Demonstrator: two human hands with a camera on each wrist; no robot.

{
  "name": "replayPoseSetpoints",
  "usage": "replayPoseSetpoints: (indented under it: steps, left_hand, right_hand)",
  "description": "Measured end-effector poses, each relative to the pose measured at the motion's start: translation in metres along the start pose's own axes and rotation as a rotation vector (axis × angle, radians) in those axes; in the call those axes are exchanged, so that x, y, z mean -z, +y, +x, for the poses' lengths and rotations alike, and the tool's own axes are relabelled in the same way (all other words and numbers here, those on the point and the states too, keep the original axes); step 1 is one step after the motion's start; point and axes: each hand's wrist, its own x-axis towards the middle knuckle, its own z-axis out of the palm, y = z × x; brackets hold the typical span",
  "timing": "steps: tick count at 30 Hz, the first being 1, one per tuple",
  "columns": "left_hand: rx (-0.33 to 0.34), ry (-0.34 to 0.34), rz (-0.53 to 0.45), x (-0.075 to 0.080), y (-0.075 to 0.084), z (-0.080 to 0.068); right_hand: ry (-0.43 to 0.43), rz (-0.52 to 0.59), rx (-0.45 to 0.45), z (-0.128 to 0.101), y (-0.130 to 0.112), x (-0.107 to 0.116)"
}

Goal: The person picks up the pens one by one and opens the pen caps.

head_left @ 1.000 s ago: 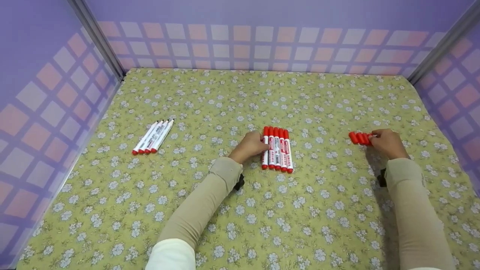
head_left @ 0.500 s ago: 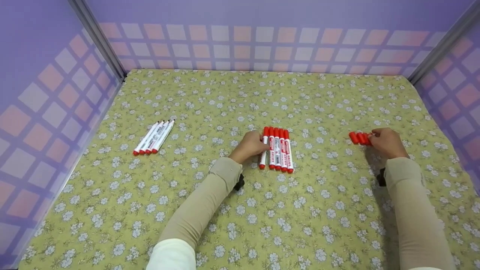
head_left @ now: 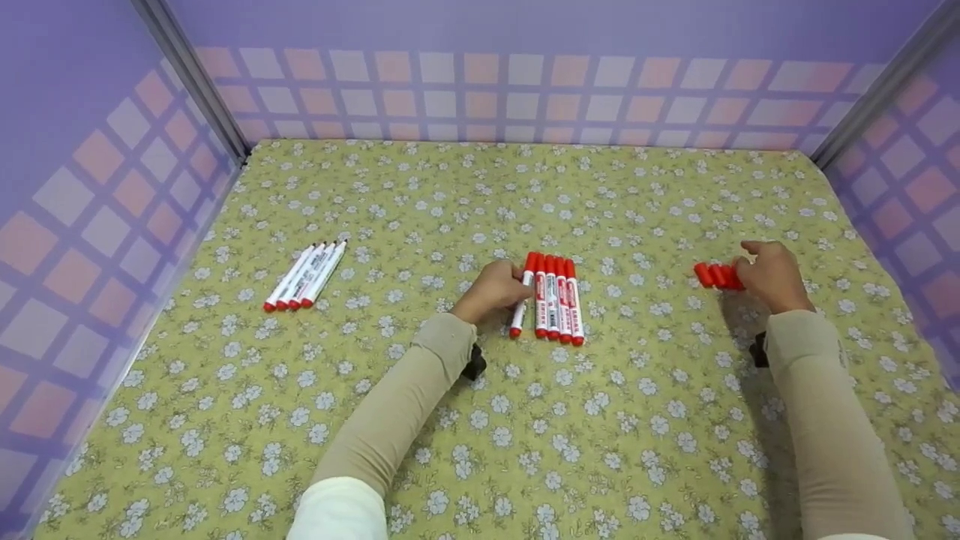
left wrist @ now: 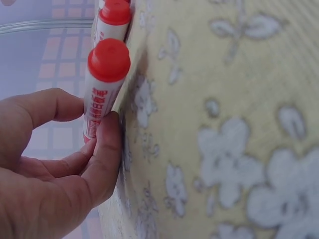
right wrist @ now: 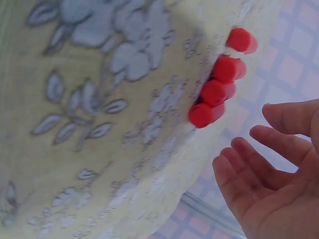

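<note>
My left hand (head_left: 491,291) pinches a capped red whiteboard marker (head_left: 520,304) at its barrel, at the left end of a row of markers. This marker slants, its lower end apart from the rest of the row (head_left: 559,304). The left wrist view shows thumb and fingers on the white barrel (left wrist: 98,107), red end (left wrist: 108,59) toward the camera. Over on the right, several loose red caps (head_left: 718,276) lie side by side. Beside them my right hand (head_left: 776,276) has its fingers spread and relaxed. The right wrist view shows a gap between that hand (right wrist: 274,174) and the caps (right wrist: 214,92).
Several uncapped markers (head_left: 306,276) with dark tips and red ends lie together on the left. A flowered yellow-green cloth (head_left: 450,195) covers the table. Purple checkered panels (head_left: 465,90) stand along the back and both sides.
The left hand has drawn the lower end of the leftmost marker leftward, away from the row. The right hand has let go of the caps and raised its fingers slightly.
</note>
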Motion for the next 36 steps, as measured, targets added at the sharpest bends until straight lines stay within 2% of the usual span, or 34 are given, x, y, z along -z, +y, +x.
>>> replayPoseSetpoints:
  steps: [4, 8, 11, 20, 22, 25, 30, 36]
  left_hand:
    - [0.012, -0.008, 0.033, 0.004, 0.002, 0.001]
    - [-0.025, -0.013, 0.104, 0.009, 0.003, 0.001]
    - [-0.043, -0.020, 0.116, 0.012, 0.004, 0.000]
    - [-0.122, -0.071, 0.041, 0.021, 0.005, -0.008]
    - [-0.151, -0.086, 0.045, 0.023, 0.006, -0.010]
    - [-0.212, -0.081, 0.102, 0.026, 0.007, -0.013]
    - [-0.325, -0.032, 0.217, 0.029, 0.010, -0.016]
    - [-0.450, 0.021, 0.361, 0.033, 0.017, -0.024]
  right_hand:
    - [0.020, -0.023, 0.058, 0.000, -0.010, 0.001]
    - [0.026, -0.014, 0.121, -0.003, -0.022, 0.001]
    - [0.015, -0.010, 0.154, -0.005, -0.032, 0.000]
    - [0.001, -0.009, 0.274, -0.013, -0.065, -0.006]
    - [-0.011, -0.014, 0.315, -0.015, -0.073, -0.009]
    - [-0.041, -0.029, 0.363, -0.019, -0.086, -0.012]
    - [-0.090, -0.036, 0.428, -0.026, -0.108, -0.021]
    - [-0.111, -0.077, 0.555, -0.035, -0.134, -0.032]
